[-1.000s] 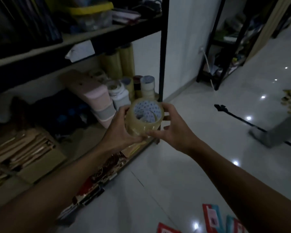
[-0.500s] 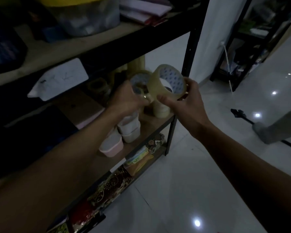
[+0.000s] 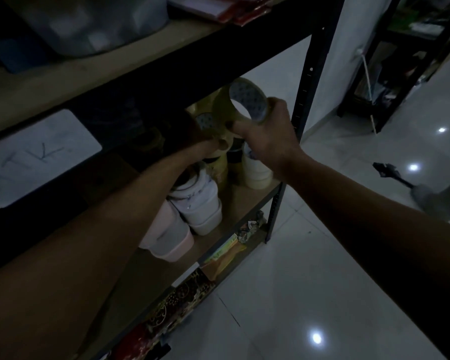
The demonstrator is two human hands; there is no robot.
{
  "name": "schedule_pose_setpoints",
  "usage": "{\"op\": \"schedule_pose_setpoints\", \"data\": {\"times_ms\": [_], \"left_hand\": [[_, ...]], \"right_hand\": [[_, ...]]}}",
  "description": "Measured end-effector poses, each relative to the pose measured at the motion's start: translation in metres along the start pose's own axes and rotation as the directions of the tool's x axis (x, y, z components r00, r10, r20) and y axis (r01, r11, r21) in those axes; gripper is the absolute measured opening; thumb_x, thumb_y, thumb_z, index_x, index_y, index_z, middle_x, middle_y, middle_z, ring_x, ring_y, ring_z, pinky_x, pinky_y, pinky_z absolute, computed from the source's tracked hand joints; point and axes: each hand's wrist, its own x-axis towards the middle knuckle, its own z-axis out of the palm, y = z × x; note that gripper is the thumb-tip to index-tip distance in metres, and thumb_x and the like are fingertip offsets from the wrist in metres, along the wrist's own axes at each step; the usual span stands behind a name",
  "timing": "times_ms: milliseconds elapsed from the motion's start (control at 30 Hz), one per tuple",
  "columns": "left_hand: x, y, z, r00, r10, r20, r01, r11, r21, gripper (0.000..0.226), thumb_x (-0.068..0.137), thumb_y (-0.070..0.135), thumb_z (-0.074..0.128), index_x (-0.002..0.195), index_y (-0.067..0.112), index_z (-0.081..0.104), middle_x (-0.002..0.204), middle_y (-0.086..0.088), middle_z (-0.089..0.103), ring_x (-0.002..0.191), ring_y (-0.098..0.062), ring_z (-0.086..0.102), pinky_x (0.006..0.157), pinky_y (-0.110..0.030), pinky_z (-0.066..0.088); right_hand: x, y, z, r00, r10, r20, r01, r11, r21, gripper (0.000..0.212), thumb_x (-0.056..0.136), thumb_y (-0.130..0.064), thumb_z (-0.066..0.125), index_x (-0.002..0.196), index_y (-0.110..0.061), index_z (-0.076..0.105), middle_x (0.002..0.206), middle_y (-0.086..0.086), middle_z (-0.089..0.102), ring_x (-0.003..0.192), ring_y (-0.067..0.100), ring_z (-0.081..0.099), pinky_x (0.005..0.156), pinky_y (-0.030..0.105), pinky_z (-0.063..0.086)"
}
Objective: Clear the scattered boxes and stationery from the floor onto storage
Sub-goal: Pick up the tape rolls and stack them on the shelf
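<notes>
The right hand (image 3: 268, 136) is curling its fingers (image 3: 276, 105) round a big tape roll (image 3: 234, 110), tipping it to fit under the dark shelf (image 3: 218, 55). The left hand (image 3: 200, 146) is pinching a second roll (image 3: 205, 120) just beside it. Below the fingers, more rolls (image 3: 255, 172) are standing on the shelf board (image 3: 247, 201), so these are likely joining them.

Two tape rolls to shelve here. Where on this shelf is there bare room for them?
Bare board lies at the shelf's front edge, between the white tubs and the corner post. Behind it, stacked tape rolls crowd the back. The right hand holds one roll; the left hand holds another.
</notes>
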Motion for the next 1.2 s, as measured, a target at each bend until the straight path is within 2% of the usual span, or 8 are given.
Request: {"op": "schedule_pose_setpoints", "data": {"times_ms": [33, 100, 200, 333, 400, 567, 700, 1200], "left_hand": [[0.001, -0.002, 0.000, 1.000, -0.010, -0.008, 0.010, 1.000, -0.010, 0.092, 0.096, 0.034, 0.066, 0.159, 0.006, 0.004, 0.164, -0.015, 0.016, 0.149, -0.028, 0.021, 0.115, -0.030, 0.025], [0.009, -0.011, -0.002, 0.998, 0.008, -0.064, -0.010, 1.000, -0.026, 0.100, 0.088, 0.040, 0.074, 0.160, 0.011, 0.010, 0.162, -0.013, 0.023, 0.146, -0.029, 0.029, 0.114, -0.033, 0.031], [0.014, -0.016, 0.000, 0.999, -0.031, -0.034, 0.030, 0.999, -0.030, 0.112, 0.079, 0.045, 0.082, 0.160, 0.014, 0.012, 0.162, -0.011, 0.023, 0.146, -0.030, 0.028, 0.118, -0.038, 0.030], [0.027, -0.023, 0.013, 0.994, -0.109, 0.022, 0.111, 0.988, -0.110, 0.130, 0.058, 0.064, 0.087, 0.159, 0.018, 0.021, 0.158, -0.012, 0.032, 0.142, -0.034, 0.036, 0.115, -0.046, 0.036], [0.029, -0.029, 0.017, 0.988, -0.147, 0.053, 0.153, 0.978, -0.139, 0.106, 0.078, 0.047, 0.082, 0.158, 0.013, 0.022, 0.158, -0.012, 0.032, 0.141, -0.032, 0.037, 0.116, -0.040, 0.035], [0.027, -0.037, 0.019, 0.995, -0.096, 0.022, 0.098, 0.985, -0.143, 0.103, 0.078, 0.035, 0.083, 0.158, 0.013, 0.022, 0.157, -0.010, 0.035, 0.139, -0.029, 0.040, 0.114, -0.035, 0.036], [0.030, -0.037, 0.018, 0.998, -0.052, 0.026, 0.054, 0.993, -0.105, 0.081, 0.089, 0.021, 0.075, 0.155, 0.012, 0.029, 0.153, -0.007, 0.040, 0.137, -0.027, 0.042, 0.094, -0.023, 0.035], [0.038, -0.037, 0.014, 0.999, -0.009, -0.037, 0.008, 0.999, -0.034, 0.090, 0.081, 0.023, 0.082, 0.154, 0.011, 0.031, 0.154, -0.009, 0.040, 0.139, -0.031, 0.041, 0.109, -0.035, 0.038]], "right_hand": [[0.009, -0.001, 0.003, 1.000, 0.024, -0.004, -0.024, 1.000, 0.017, 0.066, 0.076, -0.025, 0.085, 0.123, -0.016, 0.040, 0.119, 0.002, 0.054, 0.098, 0.004, 0.057, 0.060, 0.006, 0.048], [0.027, -0.003, 0.006, 0.999, 0.047, -0.027, -0.047, 0.999, 0.014, 0.079, 0.071, -0.031, 0.087, 0.131, -0.010, 0.040, 0.128, 0.006, 0.051, 0.110, 0.016, 0.057, 0.080, 0.019, 0.056], [0.048, -0.004, 0.005, 0.999, 0.018, -0.046, -0.022, 0.995, -0.093, 0.092, 0.071, -0.033, 0.088, 0.141, -0.004, 0.035, 0.137, 0.011, 0.044, 0.124, 0.024, 0.049, 0.104, 0.036, 0.048], [0.066, 0.005, 0.002, 1.000, -0.006, 0.003, 0.007, 0.943, -0.332, 0.087, 0.077, -0.033, 0.085, 0.139, -0.001, 0.034, 0.139, 0.015, 0.037, 0.127, 0.028, 0.045, 0.095, 0.028, 0.041], [0.072, 0.013, 0.004, 0.999, 0.004, 0.033, 0.010, 0.910, -0.414, 0.088, 0.076, -0.035, 0.085, 0.139, -0.001, 0.034, 0.137, 0.015, 0.036, 0.126, 0.030, 0.046, 0.094, 0.031, 0.042], [0.077, 0.030, 0.015, 0.995, 0.055, 0.088, -0.004, 0.870, -0.494, 0.093, 0.073, -0.035, 0.086, 0.142, -0.004, 0.033, 0.138, 0.014, 0.036, 0.127, 0.032, 0.045, 0.094, 0.036, 0.042], [0.077, 0.038, 0.024, 0.994, 0.083, 0.072, -0.032, 0.845, -0.534, 0.098, 0.069, -0.036, 0.089, 0.143, -0.006, 0.032, 0.139, 0.012, 0.037, 0.126, 0.033, 0.047, 0.095, 0.041, 0.045], [0.095, 0.045, 0.039, 0.982, 0.176, 0.065, -0.094, 0.759, -0.644, 0.097, 0.067, -0.041, 0.088, 0.140, -0.006, 0.035, 0.134, 0.012, 0.042, 0.122, 0.036, 0.051, 0.096, 0.043, 0.047]]}}
